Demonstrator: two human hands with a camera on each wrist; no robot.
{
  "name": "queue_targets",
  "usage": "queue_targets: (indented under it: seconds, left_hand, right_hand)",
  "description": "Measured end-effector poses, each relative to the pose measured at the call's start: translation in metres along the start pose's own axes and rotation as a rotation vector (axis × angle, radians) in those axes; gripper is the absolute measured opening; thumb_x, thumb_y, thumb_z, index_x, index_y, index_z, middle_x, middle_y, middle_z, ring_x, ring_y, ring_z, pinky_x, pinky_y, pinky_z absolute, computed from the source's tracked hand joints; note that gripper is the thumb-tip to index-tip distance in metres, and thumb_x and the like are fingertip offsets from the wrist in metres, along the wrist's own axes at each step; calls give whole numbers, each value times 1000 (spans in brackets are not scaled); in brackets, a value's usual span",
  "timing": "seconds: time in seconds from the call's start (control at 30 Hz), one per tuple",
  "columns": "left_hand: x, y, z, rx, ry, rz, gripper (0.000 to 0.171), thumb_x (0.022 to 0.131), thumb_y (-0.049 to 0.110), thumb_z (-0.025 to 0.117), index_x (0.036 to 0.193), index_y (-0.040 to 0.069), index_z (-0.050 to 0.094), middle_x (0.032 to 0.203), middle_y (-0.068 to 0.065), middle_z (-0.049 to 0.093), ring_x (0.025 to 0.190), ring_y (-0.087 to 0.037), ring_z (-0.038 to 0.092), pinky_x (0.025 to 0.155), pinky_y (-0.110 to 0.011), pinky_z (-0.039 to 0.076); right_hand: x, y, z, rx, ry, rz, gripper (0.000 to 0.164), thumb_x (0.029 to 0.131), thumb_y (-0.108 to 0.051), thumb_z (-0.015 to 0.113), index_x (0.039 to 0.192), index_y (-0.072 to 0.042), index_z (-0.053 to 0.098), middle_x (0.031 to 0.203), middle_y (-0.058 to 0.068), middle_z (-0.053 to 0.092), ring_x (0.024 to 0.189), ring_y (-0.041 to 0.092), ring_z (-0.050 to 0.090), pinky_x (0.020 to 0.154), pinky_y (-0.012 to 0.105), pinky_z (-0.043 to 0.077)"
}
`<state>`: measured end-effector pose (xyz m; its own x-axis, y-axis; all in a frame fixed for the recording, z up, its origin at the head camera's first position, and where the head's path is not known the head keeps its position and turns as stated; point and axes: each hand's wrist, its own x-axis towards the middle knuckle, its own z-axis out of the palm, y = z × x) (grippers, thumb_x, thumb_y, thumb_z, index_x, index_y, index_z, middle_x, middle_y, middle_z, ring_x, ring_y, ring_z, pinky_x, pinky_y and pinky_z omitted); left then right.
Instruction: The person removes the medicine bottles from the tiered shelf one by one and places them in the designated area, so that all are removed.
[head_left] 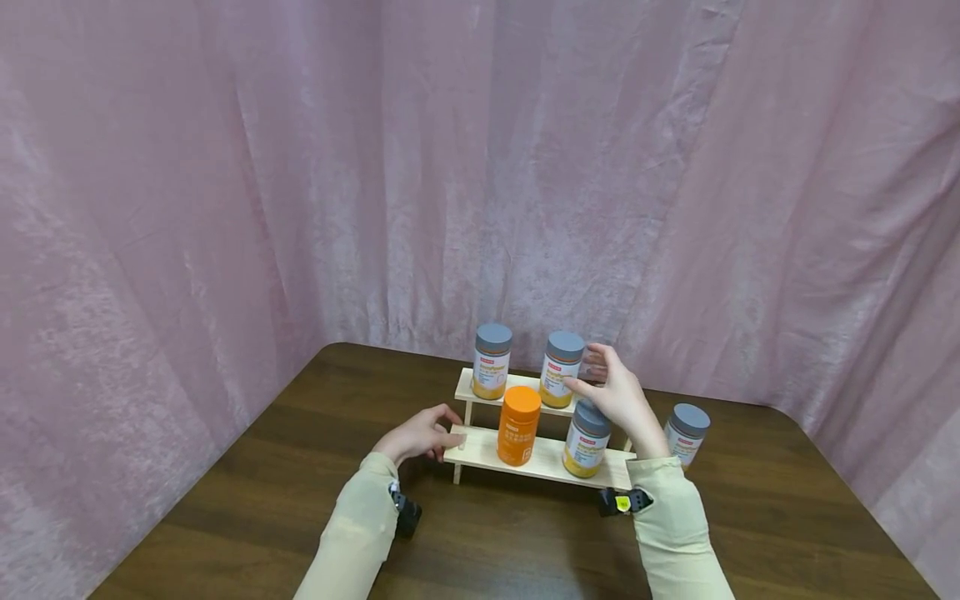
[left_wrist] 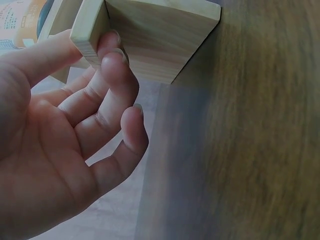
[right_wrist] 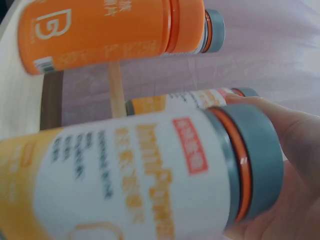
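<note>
My left hand (head_left: 422, 435) pinches the left end of a pale wooden two-step rack (head_left: 476, 450), thumb above the lower board and fingers beneath; the left wrist view shows the board's end (left_wrist: 92, 32) between them. On the upper step, my right hand (head_left: 615, 396) holds the right side of a grey-capped supplement bottle (head_left: 557, 379). Its thumb lies on the label, while its fingertips are partly hidden behind the bottle. Below that hand, another grey-capped bottle (head_left: 585, 450) stands on the lower step, large in the right wrist view (right_wrist: 135, 180). Beside it stands an orange bottle (head_left: 517, 429).
At the upper step's left is a further grey-capped bottle (head_left: 491, 367). One more bottle (head_left: 686, 433) stands on the dark wooden table (head_left: 480, 542) right of the rack, partly behind the right forearm. Pink curtains (head_left: 450, 167) hang behind the table.
</note>
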<state>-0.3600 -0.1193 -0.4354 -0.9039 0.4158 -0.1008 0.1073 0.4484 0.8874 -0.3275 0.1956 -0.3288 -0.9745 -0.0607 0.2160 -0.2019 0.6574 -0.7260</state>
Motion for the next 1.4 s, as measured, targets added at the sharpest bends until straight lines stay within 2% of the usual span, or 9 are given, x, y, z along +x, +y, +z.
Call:
queue_targets:
  seconds: [0.23, 0.4, 0.57, 0.97, 1.1, 1.2, 1.33, 1.4]
  left_hand:
    - [0, -1, 1, 2, 7, -4, 34, 91, 22, 67, 116, 4, 52, 59, 1, 54, 54, -13, 55, 55, -27, 43]
    - [-1, -1, 2, 4, 10, 3, 34, 91, 21, 67, 116, 4, 52, 58, 1, 54, 54, -13, 55, 55, -27, 44]
    - [-2, 3, 2, 0, 1, -4, 34, 92, 21, 66, 117, 4, 52, 59, 1, 53, 54, -12, 55, 55, -26, 43]
    - [-3, 4, 2, -9, 1, -9, 32, 92, 19, 65, 117, 3, 51, 58, 1, 53, 53, -12, 54, 55, -25, 42]
    - [-3, 3, 3, -7, 10, -11, 32, 92, 19, 65, 116, 4, 51, 58, 1, 53, 53, -13, 54, 55, -25, 42]
    - [-2, 2, 3, -14, 15, -15, 32, 92, 19, 65, 116, 4, 51, 58, 1, 53, 53, -13, 55, 55, -25, 42]
    - [-1, 1, 2, -14, 12, -21, 32, 92, 20, 65, 116, 5, 51, 58, 1, 53, 54, -13, 55, 54, -25, 41]
    - [-1, 1, 2, -5, 10, -22, 33, 92, 21, 65, 117, 5, 51, 59, 1, 54, 55, -13, 55, 54, -24, 40]
  right_hand:
    - [9, -13, 5, -30, -48, -19, 85, 89, -29, 69, 151, -3, 16, 145, 29, 41, 128, 45, 49, 103, 56, 42]
    - [11, -16, 11, -42, -65, -6, 85, 89, -29, 69, 150, -4, 16, 143, 30, 42, 125, 45, 52, 99, 56, 44]
    - [12, -14, 12, -44, -44, 10, 79, 91, -29, 67, 150, -8, 19, 140, 28, 46, 122, 43, 55, 96, 54, 46]
    - [11, -10, 14, -48, 28, 0, 75, 89, -32, 69, 147, -7, 28, 134, 27, 51, 115, 41, 59, 92, 52, 49]
    - [9, -9, 13, -50, 72, 1, 74, 88, -31, 71, 146, -8, 30, 134, 27, 52, 115, 41, 59, 91, 51, 49]
    - [6, -6, 10, -23, 136, -8, 75, 88, -28, 71, 146, -7, 29, 136, 26, 52, 115, 42, 59, 92, 51, 50]
    - [0, 0, 4, 78, 262, -17, 75, 87, -24, 72, 146, -8, 29, 136, 24, 52, 116, 41, 59, 94, 49, 50]
    - [-4, 5, 1, 138, 329, -21, 75, 86, -23, 73, 146, -10, 30, 136, 21, 53, 116, 39, 60, 92, 43, 50]
